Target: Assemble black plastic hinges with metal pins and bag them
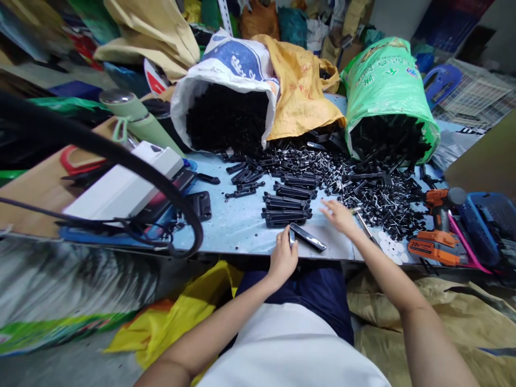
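Near the table's front edge, my left hand (283, 255) is closed around one end of a dark, bar-shaped folding piece (308, 237). The piece is spread at an angle, and its longer bar lies over the tabletop to the right. My right hand (338, 215) is held out with its fingers apart and nothing in them. It is close to the stacked black bar-shaped parts (288, 203), which lie in rows in front of me. Just beyond and right of that hand spreads a heap of small metal pins with black heads (371, 199).
A white sack (226, 59), a yellow sack (302, 91) and a green sack (387, 80) lie at the back, the white and green ones spilling black parts. An orange cordless drill (439, 236) and a blue basket (484, 231) are at right. A black cable (133, 166) arcs at left.
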Motion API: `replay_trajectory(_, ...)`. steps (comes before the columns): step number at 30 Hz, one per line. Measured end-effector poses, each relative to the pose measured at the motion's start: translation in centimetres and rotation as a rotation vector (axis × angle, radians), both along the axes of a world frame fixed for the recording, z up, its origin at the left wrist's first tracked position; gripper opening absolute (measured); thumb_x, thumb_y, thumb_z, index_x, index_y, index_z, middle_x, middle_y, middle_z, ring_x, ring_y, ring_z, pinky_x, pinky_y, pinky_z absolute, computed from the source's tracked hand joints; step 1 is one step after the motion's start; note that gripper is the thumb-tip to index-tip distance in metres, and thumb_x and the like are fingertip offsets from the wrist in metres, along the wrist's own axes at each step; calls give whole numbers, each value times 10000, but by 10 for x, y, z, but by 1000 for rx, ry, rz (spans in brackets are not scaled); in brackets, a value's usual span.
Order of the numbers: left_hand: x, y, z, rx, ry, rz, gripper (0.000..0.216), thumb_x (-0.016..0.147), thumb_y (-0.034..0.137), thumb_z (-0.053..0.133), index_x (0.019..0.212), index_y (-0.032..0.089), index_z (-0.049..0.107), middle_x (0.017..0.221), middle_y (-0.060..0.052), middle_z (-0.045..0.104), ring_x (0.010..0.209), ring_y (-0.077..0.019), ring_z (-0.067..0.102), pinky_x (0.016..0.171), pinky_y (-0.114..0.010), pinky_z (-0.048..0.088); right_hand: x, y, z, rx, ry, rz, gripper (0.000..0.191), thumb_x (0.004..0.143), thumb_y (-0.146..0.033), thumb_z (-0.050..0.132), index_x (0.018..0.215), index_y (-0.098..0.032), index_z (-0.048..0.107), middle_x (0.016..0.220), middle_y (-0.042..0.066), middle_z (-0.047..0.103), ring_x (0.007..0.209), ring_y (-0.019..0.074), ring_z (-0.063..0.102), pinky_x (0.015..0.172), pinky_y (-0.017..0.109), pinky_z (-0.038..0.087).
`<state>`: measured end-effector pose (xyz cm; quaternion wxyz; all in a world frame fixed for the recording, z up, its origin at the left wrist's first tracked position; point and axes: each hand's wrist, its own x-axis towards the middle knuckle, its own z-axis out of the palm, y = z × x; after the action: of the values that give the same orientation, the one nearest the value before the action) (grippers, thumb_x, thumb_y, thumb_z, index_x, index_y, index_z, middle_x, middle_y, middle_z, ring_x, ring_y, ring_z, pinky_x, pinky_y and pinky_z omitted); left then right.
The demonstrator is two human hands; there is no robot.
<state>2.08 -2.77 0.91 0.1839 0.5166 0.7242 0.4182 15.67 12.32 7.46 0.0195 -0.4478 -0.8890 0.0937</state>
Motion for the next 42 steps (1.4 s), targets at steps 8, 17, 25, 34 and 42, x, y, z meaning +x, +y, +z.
replay_trajectory(8,-19,31,38,-137,689,-768,389,833,49,390,1171,201,505,1045,-76,621,1036,-209,537,961,-456,338,26,114,45,254,-329,-163,284,874,-49,352,1058,21,557,1072,217,546,987,208,418,787,337,277)
replay_trajectory(17,-27,31,48,-330,788,-595,289,862,53,346,1087,121,513,940,-88,615,892,-199,556,701,-308,413,33,73,48,454,-221,84,256,871,-173,412,1063,-129,574,977,140,622,839,215,525,702,311,357)
replay_trajectory(25,-25,38,38,-286,695,-598,201,869,253,487,1039,149,509,962,-88,596,918,-213,543,719,-308,425,53,2,10,251,-49,515,173,879,-312,435,885,-211,576,788,55,615,711,183,595,606,270,439)
replay_trajectory(34,-22,49,39,-196,817,-680,199,861,89,410,1032,140,497,902,-64,604,867,-188,556,657,-290,405,66,-23,-6,8,-37,476,176,867,-332,445,928,-246,585,778,32,628,671,180,632,570,267,457)
replay_trajectory(42,-22,47,41,-189,851,-681,190,874,96,393,1020,129,509,900,-66,612,857,-181,555,647,-292,404,68,-24,-15,76,13,445,241,898,-364,386,908,-220,580,817,48,615,696,172,631,603,267,477)
